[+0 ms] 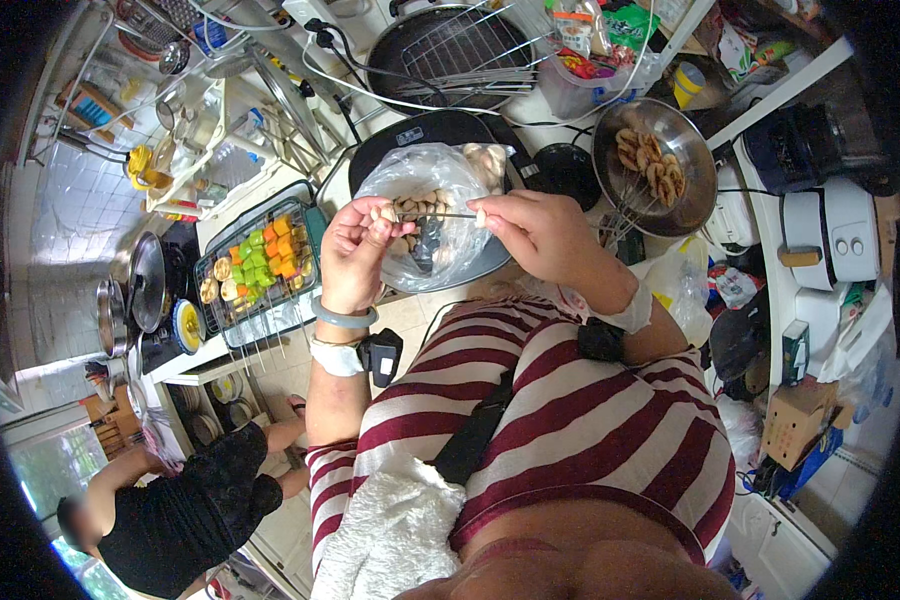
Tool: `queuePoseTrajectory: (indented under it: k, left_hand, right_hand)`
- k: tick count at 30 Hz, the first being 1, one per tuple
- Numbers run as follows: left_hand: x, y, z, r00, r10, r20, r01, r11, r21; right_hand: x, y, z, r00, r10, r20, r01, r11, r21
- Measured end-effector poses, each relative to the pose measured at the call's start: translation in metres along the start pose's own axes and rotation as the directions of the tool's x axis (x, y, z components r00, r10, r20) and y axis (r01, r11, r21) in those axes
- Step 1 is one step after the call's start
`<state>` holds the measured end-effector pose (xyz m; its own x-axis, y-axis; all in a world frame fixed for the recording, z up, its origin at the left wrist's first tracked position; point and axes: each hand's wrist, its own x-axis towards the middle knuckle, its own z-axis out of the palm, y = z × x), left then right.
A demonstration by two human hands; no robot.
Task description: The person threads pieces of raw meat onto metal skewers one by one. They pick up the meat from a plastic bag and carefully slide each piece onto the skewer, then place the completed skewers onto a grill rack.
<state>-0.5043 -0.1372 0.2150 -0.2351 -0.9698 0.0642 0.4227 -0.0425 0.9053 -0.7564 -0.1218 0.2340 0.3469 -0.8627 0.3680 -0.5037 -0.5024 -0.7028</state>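
Note:
Between my hands runs a thin dark skewer (442,216), roughly level over an open clear plastic bag (465,259). My left hand (354,244) pinches pale food pieces (384,214), which look like small mushrooms, at the skewer's left end. At its right end, my right hand (547,229) grips another pale piece (481,217) between thumb and fingers. More brownish pieces (424,202) lie inside the bag, partly hidden by the hands and the plastic folds. The bag rests on a dark flat appliance (435,127).
To the left, a rack tray (315,225) bears skewers of orange and green vegetable chunks (259,255). A steel pan (701,202) with skewered browned food (649,161) stands at right. Behind are a black pan (379,67) and white cable (420,107). Another person (187,510) stands lower left.

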Motion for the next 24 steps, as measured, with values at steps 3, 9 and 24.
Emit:
queuePoseTrajectory:
  k: [3,9,24]
  left_hand:
    - [0.0,0.0,-0.003,0.999,-0.021,0.024,0.02,1.0,0.012]
    - [0.0,-0.001,0.0,0.998,-0.059,-0.023,0.06,0.997,0.049]
    - [0.003,-0.007,0.016,0.985,-0.151,-0.087,0.124,0.959,-0.256]
  right_hand:
    - [-0.001,0.003,0.004,1.0,-0.005,-0.007,0.005,0.999,0.037]
    - [-0.003,0.008,0.013,1.0,0.023,0.0,-0.023,0.995,0.101]
    - [-0.003,0.007,0.037,0.991,0.059,-0.123,-0.024,0.962,0.272]
